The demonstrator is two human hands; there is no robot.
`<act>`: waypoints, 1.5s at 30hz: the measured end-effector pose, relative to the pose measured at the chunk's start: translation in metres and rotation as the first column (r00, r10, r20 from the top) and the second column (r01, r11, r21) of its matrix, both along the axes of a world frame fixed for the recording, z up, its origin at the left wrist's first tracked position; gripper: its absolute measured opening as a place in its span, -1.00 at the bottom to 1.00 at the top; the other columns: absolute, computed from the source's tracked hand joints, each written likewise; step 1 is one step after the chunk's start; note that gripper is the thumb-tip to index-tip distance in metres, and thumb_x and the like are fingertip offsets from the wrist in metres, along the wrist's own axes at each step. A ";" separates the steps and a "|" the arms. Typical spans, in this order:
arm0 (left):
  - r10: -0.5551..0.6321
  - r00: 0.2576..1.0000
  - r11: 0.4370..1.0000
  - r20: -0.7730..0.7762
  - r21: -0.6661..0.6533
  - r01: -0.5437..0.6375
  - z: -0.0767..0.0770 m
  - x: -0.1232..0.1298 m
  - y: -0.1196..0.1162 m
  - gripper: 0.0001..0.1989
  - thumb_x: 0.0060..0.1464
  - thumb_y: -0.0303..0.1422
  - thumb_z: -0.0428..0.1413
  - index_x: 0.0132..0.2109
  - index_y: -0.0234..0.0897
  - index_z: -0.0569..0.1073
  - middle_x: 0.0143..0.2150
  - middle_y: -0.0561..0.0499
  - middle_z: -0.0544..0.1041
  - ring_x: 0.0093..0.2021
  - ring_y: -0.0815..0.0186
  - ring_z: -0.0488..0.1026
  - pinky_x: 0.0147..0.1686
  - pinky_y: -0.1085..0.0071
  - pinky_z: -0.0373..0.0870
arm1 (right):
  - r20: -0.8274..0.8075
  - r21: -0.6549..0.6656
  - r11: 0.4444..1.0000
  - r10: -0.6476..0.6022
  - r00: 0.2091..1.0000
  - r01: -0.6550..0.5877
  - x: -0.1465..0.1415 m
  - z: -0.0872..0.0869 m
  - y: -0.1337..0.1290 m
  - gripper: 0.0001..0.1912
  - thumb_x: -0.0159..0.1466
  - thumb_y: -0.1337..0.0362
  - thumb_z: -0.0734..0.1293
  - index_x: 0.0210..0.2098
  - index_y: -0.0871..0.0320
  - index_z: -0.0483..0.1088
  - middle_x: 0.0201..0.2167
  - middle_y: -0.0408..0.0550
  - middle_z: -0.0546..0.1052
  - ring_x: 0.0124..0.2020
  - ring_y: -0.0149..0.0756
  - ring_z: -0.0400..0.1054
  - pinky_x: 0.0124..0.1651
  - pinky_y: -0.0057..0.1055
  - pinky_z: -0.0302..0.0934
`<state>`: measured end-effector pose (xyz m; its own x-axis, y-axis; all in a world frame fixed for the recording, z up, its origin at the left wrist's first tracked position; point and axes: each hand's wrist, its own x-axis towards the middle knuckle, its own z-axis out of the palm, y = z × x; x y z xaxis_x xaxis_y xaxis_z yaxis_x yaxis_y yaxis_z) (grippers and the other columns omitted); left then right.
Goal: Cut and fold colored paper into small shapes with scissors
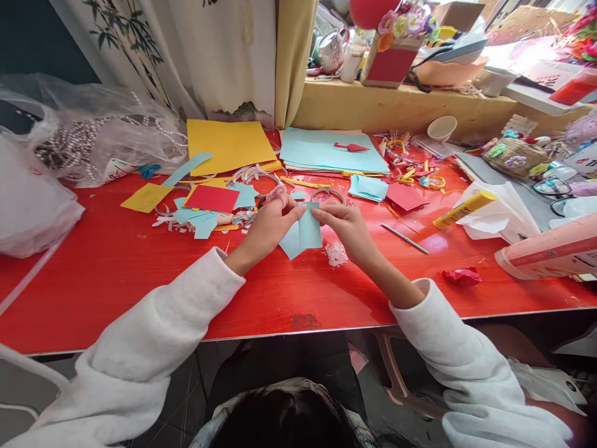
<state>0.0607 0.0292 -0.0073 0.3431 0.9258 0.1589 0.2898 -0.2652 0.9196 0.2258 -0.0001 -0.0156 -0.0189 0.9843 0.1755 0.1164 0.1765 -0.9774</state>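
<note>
Between my two hands is a small light blue piece of paper [310, 229], held upright by its top edge above the red table. My left hand [274, 223] pinches its upper left corner, and my right hand [347, 225] pinches the upper right. Another blue paper piece [291, 241] shows just behind and to the left of it. Close to my left hand lie blue paper scraps [198, 218] and a red paper square [213, 198]. A round ring-like thing [329, 194] sits behind my right hand.
Yellow sheets [231, 146] and a stack of blue sheets [326, 148] lie at the back. A yellow glue stick [464, 210], a thin pencil-like stick [405, 239], a crumpled red paper [462, 277] and a pink bottle [550, 249] are at right. Plastic bags [37, 193] stand left.
</note>
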 end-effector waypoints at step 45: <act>-0.053 0.985 0.985 0.162 -0.155 0.078 -0.006 0.001 0.001 -0.65 -0.03 -0.08 0.21 -0.39 -0.25 0.32 -0.49 0.09 0.37 -0.45 0.39 0.33 -0.43 0.42 0.25 | 0.052 0.105 0.991 -0.092 0.994 0.086 -0.003 -0.004 -0.002 -0.71 0.19 0.13 0.38 -0.57 0.15 0.39 -0.49 -0.16 0.21 -0.37 -0.37 0.11 -0.29 -0.36 0.01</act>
